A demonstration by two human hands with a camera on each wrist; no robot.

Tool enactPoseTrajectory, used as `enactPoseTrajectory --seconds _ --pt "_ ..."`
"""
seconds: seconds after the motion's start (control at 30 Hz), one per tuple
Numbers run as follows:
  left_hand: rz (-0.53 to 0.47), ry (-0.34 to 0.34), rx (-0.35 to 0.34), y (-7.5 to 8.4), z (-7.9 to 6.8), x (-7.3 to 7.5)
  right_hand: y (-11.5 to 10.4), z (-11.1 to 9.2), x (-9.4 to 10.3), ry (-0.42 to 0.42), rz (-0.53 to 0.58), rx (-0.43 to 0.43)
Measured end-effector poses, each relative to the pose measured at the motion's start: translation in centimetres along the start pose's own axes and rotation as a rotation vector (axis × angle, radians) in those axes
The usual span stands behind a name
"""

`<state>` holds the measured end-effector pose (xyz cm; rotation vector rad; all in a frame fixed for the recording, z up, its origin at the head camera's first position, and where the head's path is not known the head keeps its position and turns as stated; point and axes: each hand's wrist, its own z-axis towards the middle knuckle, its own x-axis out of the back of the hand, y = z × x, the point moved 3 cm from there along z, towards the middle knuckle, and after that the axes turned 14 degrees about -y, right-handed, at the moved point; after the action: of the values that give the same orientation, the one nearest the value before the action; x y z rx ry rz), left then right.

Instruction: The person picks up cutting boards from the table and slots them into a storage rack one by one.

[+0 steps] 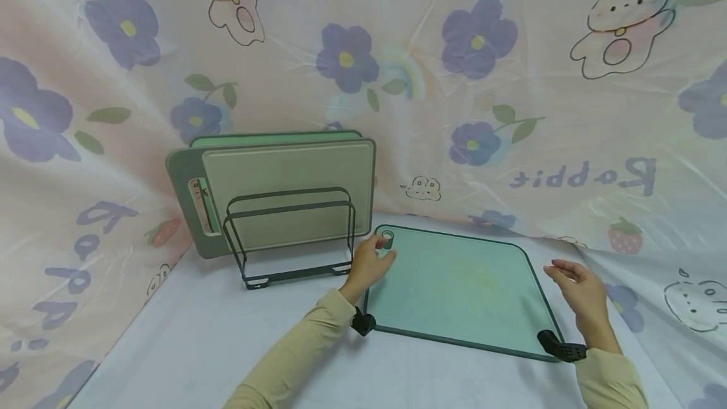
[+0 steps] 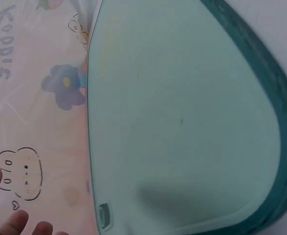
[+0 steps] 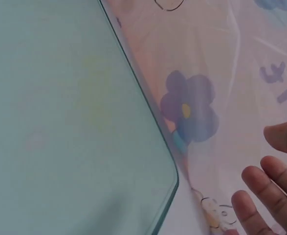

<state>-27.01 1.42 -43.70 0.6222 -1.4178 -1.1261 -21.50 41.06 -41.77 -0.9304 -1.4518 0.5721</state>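
Note:
A light green cutting board (image 1: 454, 289) with a dark green rim lies flat on the table, its small hole at the far left corner. My left hand (image 1: 369, 264) hovers over the board's left edge near that hole, fingers loosely spread around nothing. Beyond the right edge, my right hand (image 1: 582, 292) is raised with relaxed fingers and an empty grasp. In the right wrist view its fingers (image 3: 263, 193) appear apart from the board. Left of the board stands a dark wire rack (image 1: 289, 207), close to the left hand. Behind its front bars a grey-green cutting board (image 1: 289, 172) stands upright.
Another green board (image 1: 272, 139) shows behind the upright one. A patterned cloth (image 1: 397, 36) with flowers and rabbits hangs behind and at both sides. White covering (image 1: 187, 333) spreads over the table. Both wrists carry black camera mounts (image 1: 363, 322).

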Motion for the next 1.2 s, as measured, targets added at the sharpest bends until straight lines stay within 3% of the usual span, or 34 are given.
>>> enactPoseTrajectory --seconds 0.23,0.47,0.83,1.2 --pt "-0.109 0.070 0.082 -2.2 0.4 -1.1 2.7 1.5 -0.4 -0.021 0.054 -0.059" --pt "-0.184 0.099 0.143 -3.4 0.3 -1.9 5.3 3.1 -0.7 -0.023 0.046 -0.130" --pt "-0.242 0.092 0.225 -4.1 0.3 -1.9 5.7 2.3 -2.1 -0.063 0.026 -0.194" --pt "-0.256 0.081 0.300 -4.2 0.0 -1.8 6.3 2.0 -2.4 -0.006 -0.020 -0.214"
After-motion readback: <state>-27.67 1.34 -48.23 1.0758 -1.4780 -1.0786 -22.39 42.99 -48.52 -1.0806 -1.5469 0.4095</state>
